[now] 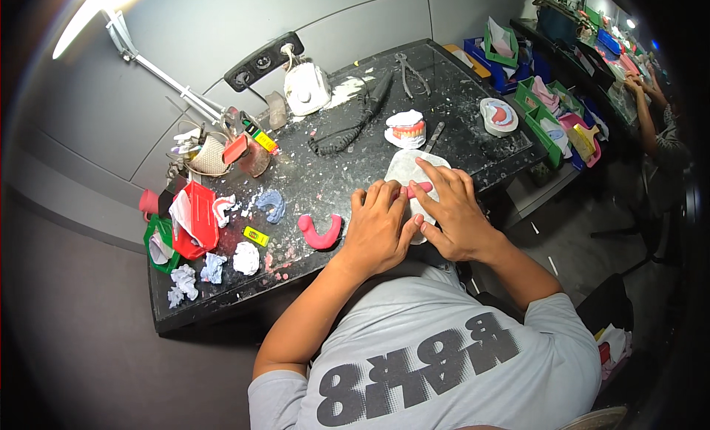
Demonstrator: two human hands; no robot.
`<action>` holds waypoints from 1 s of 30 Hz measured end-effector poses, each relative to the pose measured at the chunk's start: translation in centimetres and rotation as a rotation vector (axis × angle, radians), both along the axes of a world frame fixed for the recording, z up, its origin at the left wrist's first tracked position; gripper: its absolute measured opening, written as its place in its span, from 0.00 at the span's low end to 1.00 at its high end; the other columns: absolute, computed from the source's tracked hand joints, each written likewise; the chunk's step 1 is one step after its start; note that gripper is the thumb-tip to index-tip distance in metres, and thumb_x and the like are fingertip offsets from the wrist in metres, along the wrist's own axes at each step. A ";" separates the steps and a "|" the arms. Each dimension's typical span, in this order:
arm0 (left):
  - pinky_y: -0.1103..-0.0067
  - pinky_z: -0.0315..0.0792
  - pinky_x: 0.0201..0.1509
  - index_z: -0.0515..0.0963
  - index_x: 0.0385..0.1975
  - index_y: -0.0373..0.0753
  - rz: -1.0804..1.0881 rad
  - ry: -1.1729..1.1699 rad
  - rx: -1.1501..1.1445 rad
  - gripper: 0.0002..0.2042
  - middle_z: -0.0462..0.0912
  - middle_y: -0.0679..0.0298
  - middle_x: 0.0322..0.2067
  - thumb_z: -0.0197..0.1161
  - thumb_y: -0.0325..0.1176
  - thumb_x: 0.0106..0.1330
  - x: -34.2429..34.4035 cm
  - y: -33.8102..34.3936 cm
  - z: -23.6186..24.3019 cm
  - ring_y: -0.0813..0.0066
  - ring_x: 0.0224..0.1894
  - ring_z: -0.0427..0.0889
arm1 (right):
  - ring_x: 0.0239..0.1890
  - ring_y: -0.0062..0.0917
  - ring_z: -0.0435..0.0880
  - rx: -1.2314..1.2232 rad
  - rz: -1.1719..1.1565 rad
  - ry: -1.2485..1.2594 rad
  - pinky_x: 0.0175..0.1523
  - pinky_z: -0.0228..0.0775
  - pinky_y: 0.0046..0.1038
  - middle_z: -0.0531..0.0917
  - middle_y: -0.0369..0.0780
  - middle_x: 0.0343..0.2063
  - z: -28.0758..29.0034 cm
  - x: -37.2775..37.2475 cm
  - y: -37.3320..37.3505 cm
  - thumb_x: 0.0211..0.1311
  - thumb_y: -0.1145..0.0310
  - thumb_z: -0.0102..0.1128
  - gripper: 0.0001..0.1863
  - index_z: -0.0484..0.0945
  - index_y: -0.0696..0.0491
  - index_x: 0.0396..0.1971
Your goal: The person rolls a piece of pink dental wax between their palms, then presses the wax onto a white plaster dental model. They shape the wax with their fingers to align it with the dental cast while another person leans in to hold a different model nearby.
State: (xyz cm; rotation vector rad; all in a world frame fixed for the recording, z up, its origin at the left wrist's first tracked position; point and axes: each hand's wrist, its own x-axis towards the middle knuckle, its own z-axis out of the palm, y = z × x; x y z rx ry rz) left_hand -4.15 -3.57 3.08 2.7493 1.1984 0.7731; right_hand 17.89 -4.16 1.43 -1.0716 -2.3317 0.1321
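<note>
Pink roll (pixel 422 188) smooth, waxy-lkg; pliers (pixel 404 62) dull metal; blk tbl (pixel 325 184) rough w/ residue

Lamp (pixel 78 22) glares upper left; curved edges darken

Grey panelled wall (pixel 370 16) (thin dark seams cross it) behind a black, stained table (pixel 310 184); 1 bright lamp (pixel 96 5) at upper left; dark floor (pixel 569 238) at right.

White desk lamp (pixel 160 76), upper left; black socket strip (pixel 264 61) on wall (pixel 347 31); pliers (pixel 412 76); red bin (pixel 205 239) beside green bin (pixel 151 227).
</note>
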 end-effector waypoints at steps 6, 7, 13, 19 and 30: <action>0.55 0.62 0.63 0.79 0.56 0.29 0.010 0.024 -0.011 0.23 0.78 0.48 0.56 0.60 0.44 0.75 0.0 0.0 -0.2 0.51 0.61 0.73 | 0.76 0.51 0.57 0.011 -0.097 -0.027 0.77 0.39 0.60 0.57 0.59 0.77 -0.3 -0.9 -0.7 0.59 0.58 0.57 0.35 0.76 0.64 0.64; 0.55 0.62 0.62 0.79 0.55 0.29 0.021 0.035 -0.004 0.22 0.79 0.49 0.55 0.60 0.44 0.75 0.1 0.0 -0.1 0.51 0.61 0.74 | 0.76 0.51 0.57 0.041 -0.114 -0.048 0.77 0.39 0.60 0.57 0.59 0.77 -0.3 -1.1 -0.7 0.59 0.58 0.57 0.35 0.76 0.64 0.64; 0.54 0.62 0.62 0.79 0.55 0.28 0.028 0.022 0.027 0.22 0.79 0.50 0.54 0.60 0.43 0.75 0.3 -0.3 -0.4 0.52 0.59 0.75 | 0.78 0.53 0.54 -0.008 -0.120 0.035 0.78 0.37 0.60 0.56 0.59 0.78 -0.9 0.1 0.0 0.60 0.57 0.57 0.33 0.78 0.58 0.65; 0.55 0.62 0.62 0.78 0.56 0.29 0.033 0.034 0.045 0.22 0.79 0.51 0.54 0.60 0.43 0.75 0.3 -0.2 -0.5 0.52 0.60 0.75 | 0.79 0.54 0.52 -0.013 -0.157 0.036 0.78 0.34 0.62 0.55 0.59 0.78 -0.5 0.1 -0.4 0.63 0.56 0.57 0.31 0.80 0.53 0.65; 0.56 0.61 0.63 0.79 0.57 0.30 0.033 0.032 0.053 0.22 0.80 0.52 0.54 0.61 0.43 0.75 0.2 -0.2 -0.3 0.53 0.60 0.75 | 0.82 0.54 0.45 -0.112 -0.126 0.106 0.79 0.21 0.66 0.48 0.55 0.82 -0.4 1.2 -0.1 0.65 0.58 0.58 0.30 0.79 0.48 0.67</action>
